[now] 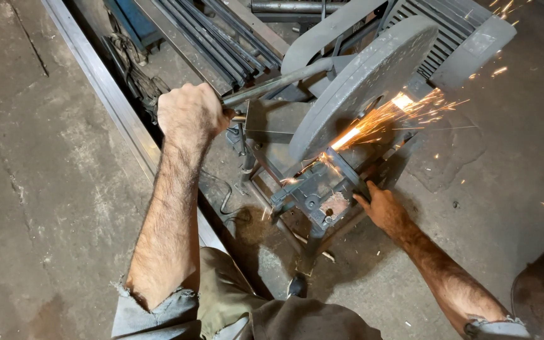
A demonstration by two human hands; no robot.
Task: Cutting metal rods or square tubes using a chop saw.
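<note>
My left hand (190,113) is closed around the grey metal handle (272,84) of a chop saw. The saw's round grey blade guard (363,82) is lowered over a vise (316,189). Orange sparks (385,116) spray to the right from under the guard. My right hand (380,204) grips a thin dark metal bar (347,173) that lies in the vise beneath the blade. The cut point itself is hidden by the guard and the sparks.
A long steel channel (121,113) lies on the concrete floor at left. Dark metal bars (215,38) are stacked at the top. The saw's ribbed motor housing (461,31) sits top right. A dark shoe (296,286) stands below the saw stand.
</note>
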